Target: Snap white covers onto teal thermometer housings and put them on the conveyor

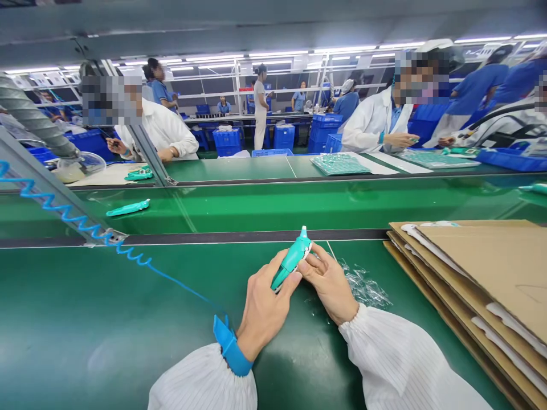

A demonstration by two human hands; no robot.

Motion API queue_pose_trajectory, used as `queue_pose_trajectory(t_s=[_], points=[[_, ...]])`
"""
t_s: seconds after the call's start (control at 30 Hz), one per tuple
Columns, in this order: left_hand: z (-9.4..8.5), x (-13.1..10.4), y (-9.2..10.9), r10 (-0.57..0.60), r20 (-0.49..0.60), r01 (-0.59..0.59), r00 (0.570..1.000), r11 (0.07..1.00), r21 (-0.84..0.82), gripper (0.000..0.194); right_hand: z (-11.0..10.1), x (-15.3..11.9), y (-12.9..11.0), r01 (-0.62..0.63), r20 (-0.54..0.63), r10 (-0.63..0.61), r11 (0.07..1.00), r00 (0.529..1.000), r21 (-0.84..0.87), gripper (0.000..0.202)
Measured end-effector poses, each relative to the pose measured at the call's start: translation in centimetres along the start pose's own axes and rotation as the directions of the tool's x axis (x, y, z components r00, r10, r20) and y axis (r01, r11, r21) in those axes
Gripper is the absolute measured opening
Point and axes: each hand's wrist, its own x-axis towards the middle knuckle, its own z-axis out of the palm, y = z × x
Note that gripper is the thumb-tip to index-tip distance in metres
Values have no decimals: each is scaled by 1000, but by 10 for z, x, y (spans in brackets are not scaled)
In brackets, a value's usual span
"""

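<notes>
1. Left hand and right hand are closed on a teal device, which is held tilted above the green tabletop.
2. Crumpled clear plastic is seen beside the right hand.

White, finely striped sleeves, gathered at the ends; blue left wristband; coiled blue cord.

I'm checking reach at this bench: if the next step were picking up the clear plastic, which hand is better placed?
The right hand, probably: the clear plastic lies just beside it, while the left hand is farther off. Both hands are on the teal device.
</notes>
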Motion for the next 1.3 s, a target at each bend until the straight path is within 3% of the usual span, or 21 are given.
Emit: queue_pose_trajectory(t_s=[0.2,0.43,0.63,0.83,1.1,1.2,1.3], points=[[4,-2,-8,66,-60,-61,996,994,96,43,6,-3,-11,-14,5,14,998,1000,56,54],[4,-7,1,75,65,-84,995,987,139,37,13,-7,-21,-18,-27,22,991,999,130,39],[5,-6,0,63,53,-73,997,972,223,37,10,-6,-19,-9,10,7,993,1000,121,39],[1,-3,3,-125,43,117,991,983,142,39,5,-4,-16,-86,155,75,994,985,66,40],[-2,-4,10,-102,62,87,993,974,210,27,3,-9,-15,-48,97,47,999,994,1,48],[-2,-4,9,-148,69,138,987,982,129,32,12,-13,-19,-59,78,62,998,995,-37,49],[-1,-3,5,-106,33,106,994,994,10,39,20,-17,-21,-94,170,107,992,980,-86,56]])
